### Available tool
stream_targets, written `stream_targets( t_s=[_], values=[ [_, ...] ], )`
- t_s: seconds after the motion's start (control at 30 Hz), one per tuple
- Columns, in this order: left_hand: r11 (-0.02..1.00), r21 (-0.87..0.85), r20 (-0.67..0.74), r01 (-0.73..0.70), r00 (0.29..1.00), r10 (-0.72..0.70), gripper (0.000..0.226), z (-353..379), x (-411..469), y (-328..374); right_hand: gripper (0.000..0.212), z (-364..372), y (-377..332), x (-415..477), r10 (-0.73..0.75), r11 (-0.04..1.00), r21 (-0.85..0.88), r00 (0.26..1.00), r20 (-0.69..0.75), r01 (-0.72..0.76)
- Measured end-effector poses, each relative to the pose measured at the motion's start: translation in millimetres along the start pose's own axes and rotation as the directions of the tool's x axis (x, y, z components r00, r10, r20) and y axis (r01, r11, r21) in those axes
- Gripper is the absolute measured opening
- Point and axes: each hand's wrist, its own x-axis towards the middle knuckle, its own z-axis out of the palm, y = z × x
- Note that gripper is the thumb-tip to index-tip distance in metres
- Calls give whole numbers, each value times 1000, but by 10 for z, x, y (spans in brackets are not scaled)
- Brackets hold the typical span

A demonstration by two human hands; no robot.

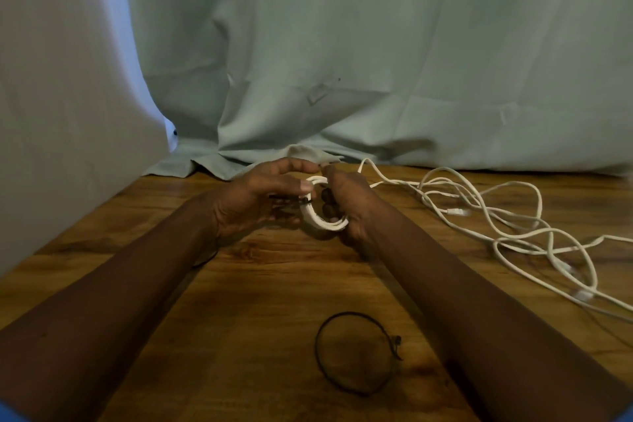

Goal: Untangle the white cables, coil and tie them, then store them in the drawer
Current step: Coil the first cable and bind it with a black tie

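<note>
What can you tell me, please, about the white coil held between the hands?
The coil is a small ring of several turns of smooth white cable, wound close together. It stands about on edge over the table; whether it touches it I cannot tell. The right hand grips its right side, fingers curled through the middle. The left hand presses its thumb on the left edge and seems to pinch a thin black tie that crosses the turns there.
</note>
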Motion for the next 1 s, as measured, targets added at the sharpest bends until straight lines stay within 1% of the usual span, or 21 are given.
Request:
stream_targets(
  t_s=[0.07, 0.1, 0.13, 0.27, 0.37, 0.47, 0.57, 0.63, 0.7, 0.73, 0.8, 0.87, 0.93, 1.0],
  values=[
    [986, 166, -37, -2, 999, 8, 75, 30, 19, -7, 28, 12, 17, -7, -14, 999, -32, 1000, -11, 14],
    [979, 205, -50, -9, 999, 20, 76, 43, 19, -3, 28, 15, 19, -11, -20, 999, -39, 1000, -16, 19],
    [977, 213, -58, -15, 998, 28, 75, 44, 14, 6, 28, 12, 13, -12, -24, 999, -42, 1000, -17, 24],
    [994, 112, -48, -7, 999, 13, 70, -7, -42, 78, 34, 4, 1, 22, -40, 999, -29, 999, -27, 39],
    [990, 139, -18, -5, 1000, 7, 66, -46, -54, 98, 38, 25, 26, 28, -67, 998, -5, 997, -44, 66],
    [988, 151, 32, 1, 999, -6, 68, -101, -59, 106, 39, 35, 61, 54, -72, 997, 31, 996, -44, 74],
    [989, 148, 45, 23, 999, -30, 64, -140, -71, 131, 45, 28, 74, 76, -85, 996, 15, 995, -44, 85],
    [962, 274, 8, 9, 1000, -11, 52, -168, -64, 146, 46, 11, 87, 87, -102, 995, -22, 994, -37, 101],
    [903, 429, -41, -33, 998, 56, 40, -183, -53, 154, 46, -3, 96, 105, -136, 987, -93, 991, -13, 134],
    [885, 463, -60, -53, 994, 91, 37, -187, -44, 151, 45, -5, 102, 115, -147, 982, -121, 989, 3, 147],
    [886, 456, -90, -88, 986, 144, 32, -191, -21, 126, 38, 1, 115, 118, -152, 976, -153, 987, 42, 157],
    [900, 424, -114, -101, 980, 163, 28, -200, 0, 87, 32, -1, 129, 111, -174, 963, -192, 981, 85, 188],
    [919, 384, -152, -87, 976, 156, 23, -216, 15, 42, 36, -16, 139, 86, -199, 951, -208, 969, 145, 226],
    [953, 294, -217, -67, 967, 134, 15, -222, 18, -20, 40, -11, 148, 41, -236, 931, -233, 951, 202, 280]
  ],
)
